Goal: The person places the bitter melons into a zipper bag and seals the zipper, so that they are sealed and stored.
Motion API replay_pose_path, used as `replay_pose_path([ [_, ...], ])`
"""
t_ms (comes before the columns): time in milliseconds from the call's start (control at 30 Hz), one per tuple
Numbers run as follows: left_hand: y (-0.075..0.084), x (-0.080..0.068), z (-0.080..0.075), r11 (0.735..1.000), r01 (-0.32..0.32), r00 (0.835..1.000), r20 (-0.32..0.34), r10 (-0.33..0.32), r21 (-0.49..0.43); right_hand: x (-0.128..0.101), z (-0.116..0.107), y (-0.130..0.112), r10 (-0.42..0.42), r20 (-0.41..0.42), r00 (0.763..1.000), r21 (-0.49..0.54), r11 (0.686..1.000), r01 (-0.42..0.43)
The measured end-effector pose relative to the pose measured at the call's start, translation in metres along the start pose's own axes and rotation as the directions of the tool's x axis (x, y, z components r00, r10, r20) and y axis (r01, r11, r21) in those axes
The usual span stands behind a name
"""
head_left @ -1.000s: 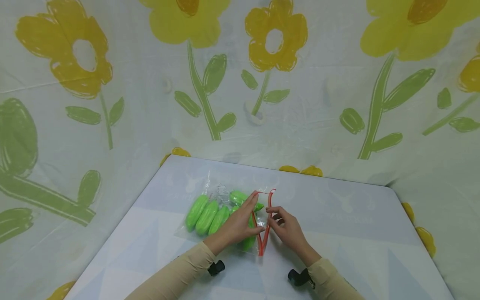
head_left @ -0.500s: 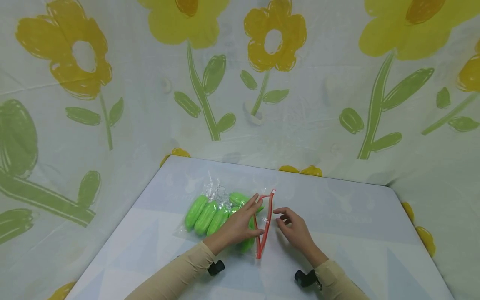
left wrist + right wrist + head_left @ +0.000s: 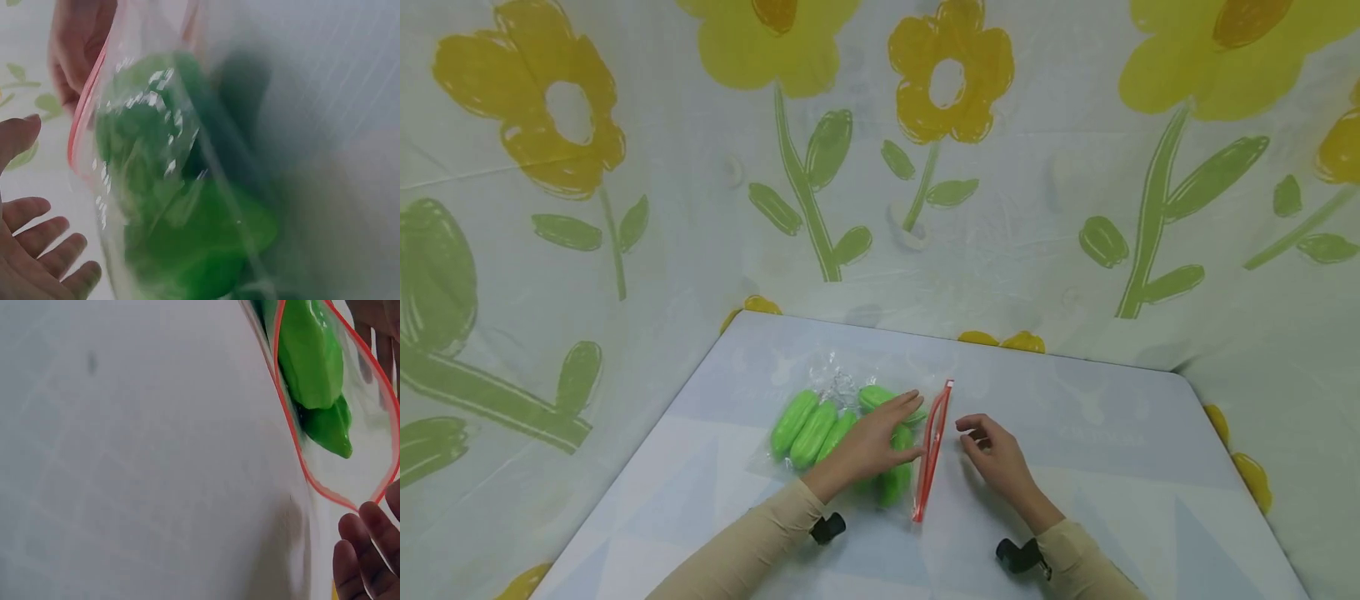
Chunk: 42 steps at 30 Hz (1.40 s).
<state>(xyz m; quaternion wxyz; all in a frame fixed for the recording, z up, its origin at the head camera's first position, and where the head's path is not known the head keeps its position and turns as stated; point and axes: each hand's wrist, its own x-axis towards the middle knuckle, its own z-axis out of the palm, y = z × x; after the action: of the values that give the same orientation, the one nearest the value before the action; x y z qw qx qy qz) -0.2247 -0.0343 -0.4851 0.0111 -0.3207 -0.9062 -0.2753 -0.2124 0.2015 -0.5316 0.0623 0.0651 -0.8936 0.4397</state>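
A clear zip bag (image 3: 931, 458) with a red-edged mouth lies on the table, holding several green, elongated vegetable-like pieces (image 3: 793, 422). My left hand (image 3: 867, 442) is over the bag's mouth end, its fingers straight and thumb spread toward the red strip. Just right of that strip, my right hand (image 3: 996, 458) is apart from the bag, its fingers loosely bent around nothing. The right wrist view shows the red rim (image 3: 294, 434) standing apart as a loop, with a glossy green piece (image 3: 312, 359) inside. Part of the contents is hidden under my left hand.
The pale table (image 3: 1112, 483) extends around the bag, its far edge meeting a flower-printed cloth (image 3: 1015, 208). Black wrist-worn devices (image 3: 1017, 556) sit below both hands, near the beige sleeves (image 3: 1078, 558).
My right hand has let go of the red strip and moved right, away from the bag. My left hand has slid slightly left off the near strip, and the two red strips have drawn closer together.
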Motion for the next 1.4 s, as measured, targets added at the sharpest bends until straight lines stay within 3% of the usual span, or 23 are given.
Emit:
replay_pose_path([
  [300, -0.005, 0.007, -0.011, 0.997, 0.07, 0.996, -0.047, -0.069, 0.016, 0.014, -0.001, 0.003, 0.093, -0.033, 0.995, -0.006, 0.996, -0.093],
  [500, -0.011, 0.025, -0.022, 0.995, 0.067, 0.997, -0.043, -0.064, 0.071, 0.028, -0.001, 0.004, 0.182, -0.033, 0.983, 0.047, 0.983, -0.18],
  [700, -0.011, 0.052, -0.034, 0.994, 0.084, 0.996, 0.034, -0.087, 0.073, 0.045, 0.0, 0.004, 0.25, -0.03, 0.968, 0.109, 0.963, -0.245],
  [933, -0.01, 0.09, -0.039, 0.992, 0.082, 0.991, 0.097, -0.092, 0.099, 0.062, 0.001, 0.003, 0.271, -0.023, 0.962, 0.17, 0.95, -0.263],
  [1133, -0.014, 0.115, -0.033, 0.987, 0.056, 0.983, 0.163, -0.08, 0.15, 0.071, 0.007, 0.001, 0.312, -0.013, 0.95, 0.232, 0.925, -0.301],
  [1400, -0.023, 0.133, -0.019, 0.985, 0.069, 0.972, 0.212, -0.102, 0.156, 0.078, 0.015, -0.001, 0.326, -0.035, 0.945, 0.27, 0.913, -0.305],
])
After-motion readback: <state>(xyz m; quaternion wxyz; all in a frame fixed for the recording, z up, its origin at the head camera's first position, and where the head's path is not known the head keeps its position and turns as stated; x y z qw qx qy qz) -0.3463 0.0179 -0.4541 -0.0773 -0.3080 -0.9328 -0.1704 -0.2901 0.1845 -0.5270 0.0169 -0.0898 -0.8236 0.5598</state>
